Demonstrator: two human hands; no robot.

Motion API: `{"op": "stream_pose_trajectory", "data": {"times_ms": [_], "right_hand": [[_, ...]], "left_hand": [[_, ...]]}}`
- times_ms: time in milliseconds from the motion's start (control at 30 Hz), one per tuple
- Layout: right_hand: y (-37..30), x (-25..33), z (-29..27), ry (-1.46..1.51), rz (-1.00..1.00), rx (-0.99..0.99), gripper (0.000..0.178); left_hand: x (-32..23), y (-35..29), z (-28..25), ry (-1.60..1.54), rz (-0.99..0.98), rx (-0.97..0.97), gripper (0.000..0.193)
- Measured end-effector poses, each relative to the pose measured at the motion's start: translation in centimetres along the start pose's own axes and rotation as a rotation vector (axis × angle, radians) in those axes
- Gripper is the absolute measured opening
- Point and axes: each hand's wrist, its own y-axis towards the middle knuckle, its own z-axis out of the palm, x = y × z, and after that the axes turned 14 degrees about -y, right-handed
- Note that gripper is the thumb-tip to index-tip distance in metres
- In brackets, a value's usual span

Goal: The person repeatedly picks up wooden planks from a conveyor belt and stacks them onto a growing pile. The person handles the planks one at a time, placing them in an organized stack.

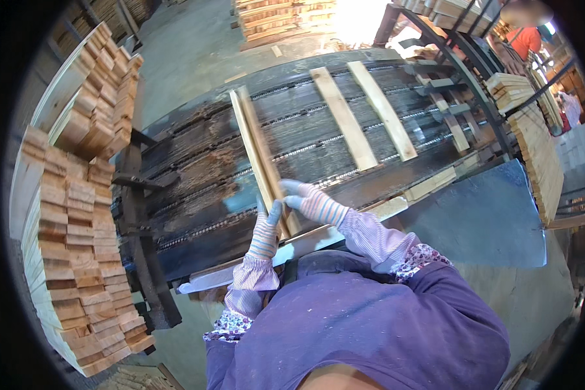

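On the dark conveyor (pixel 195 175), both gloved hands clamp one slat pair (pixel 259 153): left hand (pixel 266 231) and right hand (pixel 312 201) at its near end, long axis running away.

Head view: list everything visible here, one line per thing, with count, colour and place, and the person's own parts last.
Wooden slats in hand: two, pale and reddish-brown, lying together on the conveyor, near end under both hands.
Loose slats: two, pale, farther along the conveyor to the right.
Conveyor: one, dark, with chain rows, across the middle.
Stacked boards: many, tan, piled at left.
Board stack: one, pale, at right of the conveyor.
Another person: one, orange top, far upper right.
Left hand: striped glove, fingers on the slats' near end.
Right hand: striped glove, touching the same slats.
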Motion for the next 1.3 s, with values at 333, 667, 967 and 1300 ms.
{"op": "stream_pose_trajectory", "data": {"times_ms": [333, 667, 967, 1300], "right_hand": [[3.7, -4.7, -12.7, -1.102, 0.633, -0.327, 0.082], [-1.7, -9.8, -19.6, -0.978, 0.360, -0.634, 0.071], [-2.4, -7.6, -21.1, -0.601, 0.544, -0.431, 0.081], [-6.1, -8.5, -16.3, 0.446, 0.231, -0.141, 0.065]], "left_hand": [[1.1, -0.5, 2.5, -0.161, -0.163, 0.062, 0.064], [3.1, 1.3, 6.5, 0.005, -0.213, 0.095, 0.068], [6.2, 6.4, 11.8, 0.068, -0.136, 0.120, 0.057], [10.0, 7.1, 15.4, 0.332, -0.204, 0.067, 0.094]]}}
